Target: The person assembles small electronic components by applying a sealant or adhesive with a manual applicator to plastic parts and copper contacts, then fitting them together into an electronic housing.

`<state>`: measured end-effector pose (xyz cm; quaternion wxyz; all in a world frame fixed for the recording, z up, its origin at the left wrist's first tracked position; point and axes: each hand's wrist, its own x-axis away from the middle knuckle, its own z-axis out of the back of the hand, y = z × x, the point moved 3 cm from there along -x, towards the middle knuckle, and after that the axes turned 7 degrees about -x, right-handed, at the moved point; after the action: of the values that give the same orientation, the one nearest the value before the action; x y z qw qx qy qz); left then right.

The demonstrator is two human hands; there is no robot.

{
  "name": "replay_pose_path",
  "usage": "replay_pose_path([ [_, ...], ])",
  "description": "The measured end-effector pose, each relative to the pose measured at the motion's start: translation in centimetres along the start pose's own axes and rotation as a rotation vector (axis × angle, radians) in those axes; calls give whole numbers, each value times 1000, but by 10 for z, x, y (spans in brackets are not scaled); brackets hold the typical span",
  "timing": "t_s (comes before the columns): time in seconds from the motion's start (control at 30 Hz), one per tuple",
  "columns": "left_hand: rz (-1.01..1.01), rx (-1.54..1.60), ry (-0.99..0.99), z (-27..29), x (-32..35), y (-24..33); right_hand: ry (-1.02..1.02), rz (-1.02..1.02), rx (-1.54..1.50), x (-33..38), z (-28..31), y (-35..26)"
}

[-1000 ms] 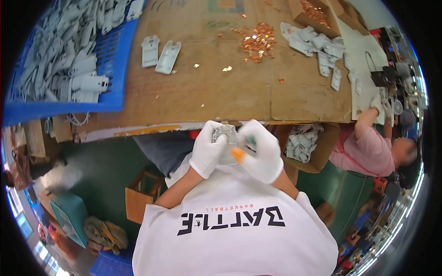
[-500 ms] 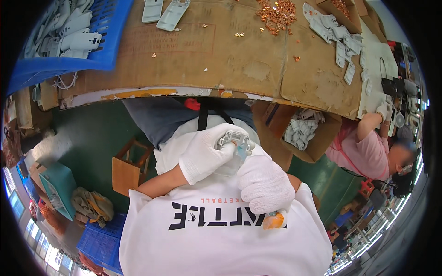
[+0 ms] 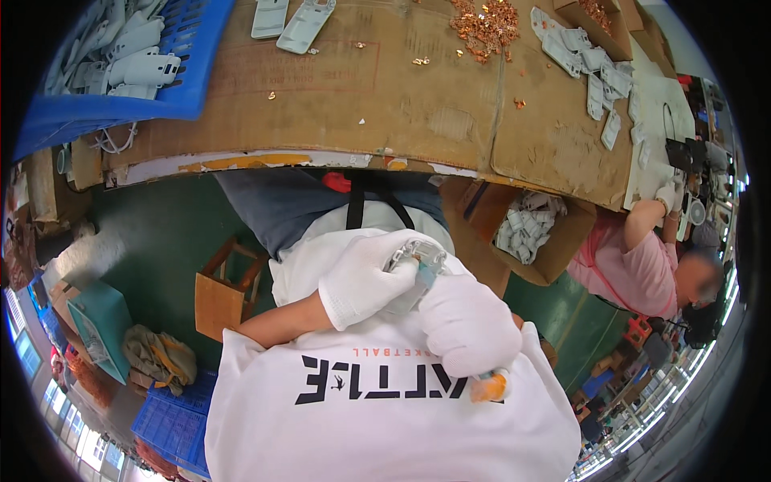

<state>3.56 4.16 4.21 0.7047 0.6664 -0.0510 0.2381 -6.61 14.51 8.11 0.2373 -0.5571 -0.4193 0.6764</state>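
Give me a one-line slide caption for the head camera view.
Gloved left hand holds a grey plastic part against the gloved right hand, below the cardboard-covered workbench.

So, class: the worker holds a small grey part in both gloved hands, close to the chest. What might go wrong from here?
1. The grey part sits above the lap, away from the table; if the left hand slips, it may fall to the floor.
2. The right hand also grips an orange-tipped tool, which could slip.

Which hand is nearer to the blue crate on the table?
Left. The left hand lies below the blue crate, holding a grey plastic part. The right hand is lower and further right.
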Motion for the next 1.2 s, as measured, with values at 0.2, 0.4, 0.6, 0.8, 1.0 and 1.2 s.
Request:
replay_pose_path([
  [0.2,-61,-32,10,4,-3,-2,185,211,26,-1,2,8],
  [0.4,-45,7,56,-6,-5,-1,89,111,120,-5,8,13],
  [0.6,23,216,38,8,-23,2,137,166,148,-21,22,-1],
  [0.8,-105,554,267,13,-89,21,299,-553,1451,-3,20,33],
  [1.0,-203,589,-44,-17,-159,40,561,-730,1896,22,74,31],
  [1.2,-407,190,147,-5,-187,54,816,-1110,1692,108,241,-22],
])
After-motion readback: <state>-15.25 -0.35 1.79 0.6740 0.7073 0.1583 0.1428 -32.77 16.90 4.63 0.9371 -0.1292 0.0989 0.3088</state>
